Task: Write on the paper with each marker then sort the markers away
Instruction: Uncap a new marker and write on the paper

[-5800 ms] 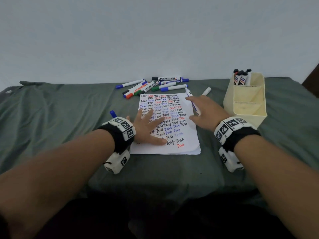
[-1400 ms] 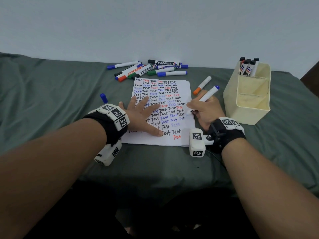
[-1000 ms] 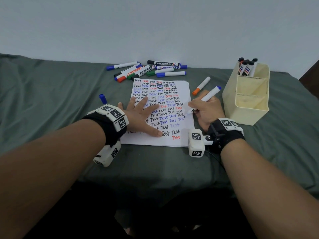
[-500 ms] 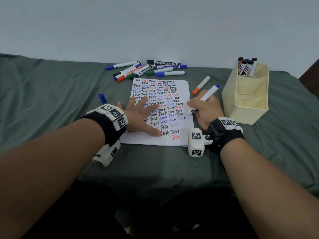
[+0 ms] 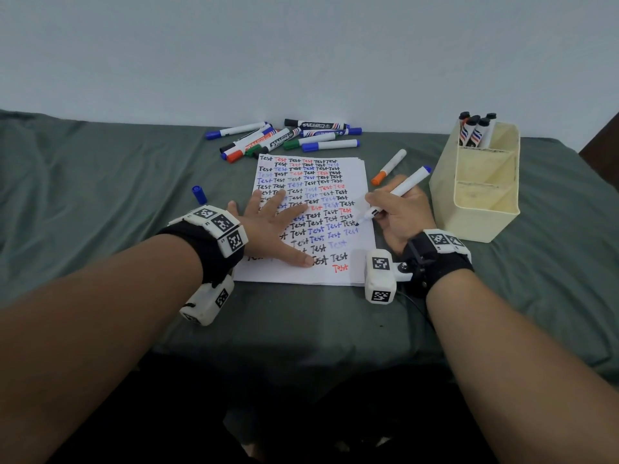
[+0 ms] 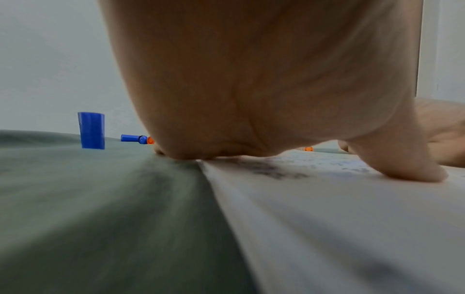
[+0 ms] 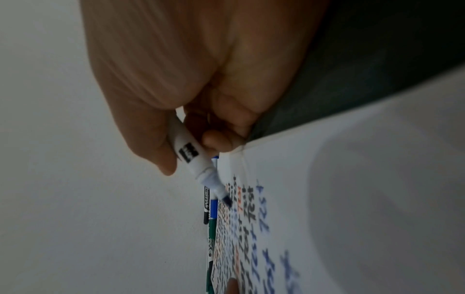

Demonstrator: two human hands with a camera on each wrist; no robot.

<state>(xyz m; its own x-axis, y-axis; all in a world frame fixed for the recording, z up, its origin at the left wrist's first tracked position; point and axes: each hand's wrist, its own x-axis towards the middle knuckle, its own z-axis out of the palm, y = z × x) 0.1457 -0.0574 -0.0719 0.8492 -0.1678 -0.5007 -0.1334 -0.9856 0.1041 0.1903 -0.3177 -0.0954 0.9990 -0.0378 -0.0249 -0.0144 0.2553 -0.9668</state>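
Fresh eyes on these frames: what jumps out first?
The paper in the middle of the green cloth, packed with rows of "Test" in black, blue and red. The left hand lies flat on it while the right hand grips an uncapped blue marker, tip at the sheet's right edge. Behind the paper lies a heap of markers; a cream organizer at right holds a few more in its back compartment.

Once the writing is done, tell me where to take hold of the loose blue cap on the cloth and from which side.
Pinch the blue cap across its straight round sides near the top, coming from above. It stands upright on the green cloth, clear of the paper, with the left hand closest, so the free sides are probably the easiest hold.
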